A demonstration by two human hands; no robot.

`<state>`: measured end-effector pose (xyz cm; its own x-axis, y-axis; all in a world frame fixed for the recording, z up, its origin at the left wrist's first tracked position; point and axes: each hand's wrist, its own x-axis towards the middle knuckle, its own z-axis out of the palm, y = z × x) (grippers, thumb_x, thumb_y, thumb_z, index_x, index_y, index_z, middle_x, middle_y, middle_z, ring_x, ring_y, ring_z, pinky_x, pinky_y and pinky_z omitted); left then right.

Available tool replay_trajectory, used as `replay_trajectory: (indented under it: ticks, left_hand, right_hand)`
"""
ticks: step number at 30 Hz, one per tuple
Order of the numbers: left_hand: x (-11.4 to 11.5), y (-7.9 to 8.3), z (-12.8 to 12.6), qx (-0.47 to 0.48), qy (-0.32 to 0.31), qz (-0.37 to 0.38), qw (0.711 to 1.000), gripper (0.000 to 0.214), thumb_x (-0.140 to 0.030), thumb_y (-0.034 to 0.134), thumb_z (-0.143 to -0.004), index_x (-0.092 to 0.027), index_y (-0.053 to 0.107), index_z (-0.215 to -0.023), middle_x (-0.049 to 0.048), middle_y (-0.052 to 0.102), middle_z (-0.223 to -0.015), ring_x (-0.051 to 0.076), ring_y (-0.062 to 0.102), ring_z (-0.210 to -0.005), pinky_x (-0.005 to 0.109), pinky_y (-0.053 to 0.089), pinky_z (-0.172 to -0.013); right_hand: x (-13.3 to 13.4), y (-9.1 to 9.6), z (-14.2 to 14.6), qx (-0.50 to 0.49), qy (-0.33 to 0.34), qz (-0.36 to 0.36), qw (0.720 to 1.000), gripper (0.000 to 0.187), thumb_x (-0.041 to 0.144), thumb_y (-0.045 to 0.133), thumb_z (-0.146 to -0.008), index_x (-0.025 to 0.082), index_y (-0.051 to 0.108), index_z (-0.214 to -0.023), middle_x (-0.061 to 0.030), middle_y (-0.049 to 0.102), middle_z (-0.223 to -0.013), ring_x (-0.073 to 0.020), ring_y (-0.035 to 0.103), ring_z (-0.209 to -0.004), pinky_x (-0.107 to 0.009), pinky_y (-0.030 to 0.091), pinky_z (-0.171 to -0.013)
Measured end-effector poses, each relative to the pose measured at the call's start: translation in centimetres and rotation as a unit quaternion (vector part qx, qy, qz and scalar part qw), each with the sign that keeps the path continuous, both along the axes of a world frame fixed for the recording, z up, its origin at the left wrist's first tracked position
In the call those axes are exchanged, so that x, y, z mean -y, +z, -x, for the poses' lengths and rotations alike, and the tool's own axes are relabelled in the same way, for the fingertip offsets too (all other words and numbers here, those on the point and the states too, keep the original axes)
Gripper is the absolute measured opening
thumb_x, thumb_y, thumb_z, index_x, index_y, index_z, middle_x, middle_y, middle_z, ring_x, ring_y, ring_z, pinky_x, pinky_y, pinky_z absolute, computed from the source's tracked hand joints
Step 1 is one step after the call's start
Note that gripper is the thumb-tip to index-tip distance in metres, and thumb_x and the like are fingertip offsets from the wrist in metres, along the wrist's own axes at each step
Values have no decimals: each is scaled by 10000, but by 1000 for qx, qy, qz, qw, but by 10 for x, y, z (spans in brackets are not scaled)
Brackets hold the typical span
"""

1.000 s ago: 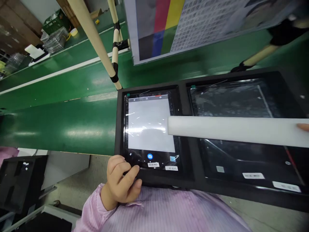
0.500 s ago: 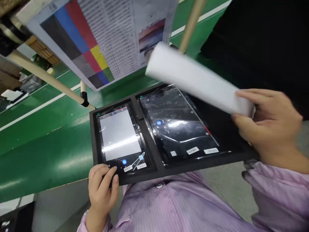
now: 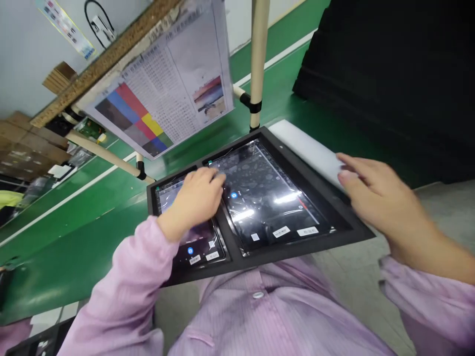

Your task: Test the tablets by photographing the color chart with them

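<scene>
Two tablets lie screen up in cut-outs of a black foam tray (image 3: pixel 237 249). The smaller left tablet (image 3: pixel 202 237) is partly covered by my left hand (image 3: pixel 196 198). Its fingers are curled together at the strip between the tablets, by the upper left edge of the larger right tablet (image 3: pixel 267 193); whatever they pinch is hidden. Clear film with glare covers the larger screen, and small white labels sit along its near edge. My right hand (image 3: pixel 382 198) grips the near end of a long white block (image 3: pixel 306 146) between thumb and fingers, low along the tray's right edge.
A printed sheet with colour patches (image 3: pixel 163 94) hangs above the far side, under a chipboard shelf edge (image 3: pixel 111 59). Beige pipes (image 3: pixel 260 54) with black joints frame the bench. Green surface (image 3: pixel 92 252) extends left; a black curtain (image 3: pixel 393 84) hangs at the right.
My left hand has moved from the tray's near left edge up over the left tablet. My right hand has lowered the white block beside the tray. The left screen shows a different picture.
</scene>
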<state>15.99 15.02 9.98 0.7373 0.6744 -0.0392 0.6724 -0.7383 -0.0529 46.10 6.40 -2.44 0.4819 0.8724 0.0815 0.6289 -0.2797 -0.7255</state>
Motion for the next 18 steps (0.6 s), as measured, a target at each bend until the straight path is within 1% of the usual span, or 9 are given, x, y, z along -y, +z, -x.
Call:
replay_trajectory:
  ticks: [2, 4, 5, 6, 8, 11, 14, 16, 18]
  left_hand:
    - [-34, -4, -20, -38, 91, 25, 995, 392, -166, 383, -984, -107, 549, -1334, 202, 591, -1372, 315, 539, -1280, 488, 425, -1044]
    - [-56, -7, -36, -56, 131, 27, 989, 363, -153, 373, -974, -59, 570, -1265, 238, 667, -1194, 328, 614, -1157, 469, 462, -960]
    - [-61, -9, -41, -62, 137, 26, 988, 340, -151, 382, -967, -47, 582, -1221, 239, 689, -1103, 334, 634, -1102, 461, 471, -924]
    - [-64, -10, -46, -64, 137, 25, 988, 312, -148, 397, -956, -45, 591, -1177, 235, 698, -1036, 339, 640, -1070, 459, 472, -904]
    - [-64, -14, -50, -65, 135, 26, 988, 263, -140, 420, -938, -61, 592, -1121, 225, 699, -1006, 346, 620, -1086, 465, 457, -914]
    - [-62, -20, -51, -49, 144, 24, 988, 229, -128, 411, -927, -93, 561, -1096, 217, 683, -1058, 342, 580, -1138, 478, 428, -949]
    - [-69, -22, -49, -21, 171, 22, 985, 223, -145, 400, -929, -113, 518, -1116, 210, 667, -1092, 336, 575, -1132, 481, 419, -947]
    - [-76, -17, -46, -1, 189, 24, 982, 194, -183, 410, -937, -136, 503, -1101, 195, 666, -1096, 326, 584, -1113, 469, 424, -937]
    - [-81, -6, -42, 20, 204, 26, 978, 154, -230, 417, -951, -163, 491, -1068, 166, 668, -1077, 304, 601, -1070, 443, 439, -911]
  right_hand:
    - [2, 14, 12, -48, 92, -11, 995, 688, 522, 390, -885, 137, 540, -1435, -116, 519, -1406, -252, 496, -1323, -389, 360, -1212]
    - [3, 22, 21, -39, 158, 12, 987, 735, 559, 393, -894, 138, 482, -1489, -102, 488, -1450, -258, 476, -1351, -402, 355, -1222]
    - [4, 24, 23, -25, 162, 25, 986, 761, 575, 387, -895, 133, 455, -1510, -100, 474, -1466, -268, 464, -1365, -423, 356, -1222]
    - [4, 25, 25, -15, 153, 35, 988, 771, 587, 373, -899, 136, 445, -1520, -94, 470, -1472, -273, 461, -1369, -443, 360, -1218]
    - [4, 25, 26, -16, 118, 40, 992, 764, 610, 342, -903, 164, 464, -1511, -68, 491, -1457, -269, 487, -1349, -462, 387, -1198]
    - [3, 23, 25, -25, 74, 14, 997, 762, 630, 348, -858, 185, 547, -1443, -57, 574, -1363, -279, 573, -1245, -480, 466, -1123]
    - [2, 20, 25, -19, 53, -18, 998, 735, 594, 373, -836, 146, 610, -1369, -83, 656, -1212, -298, 644, -1107, -499, 531, -1017]
    - [2, 18, 24, -2, 48, -61, 997, 680, 565, 392, -857, 132, 642, -1318, -85, 689, -1109, -301, 672, -1020, -501, 563, -935]
    - [4, 15, 24, 18, 36, -111, 993, 621, 547, 412, -879, 133, 667, -1265, -78, 703, -1025, -298, 688, -937, -489, 581, -848]
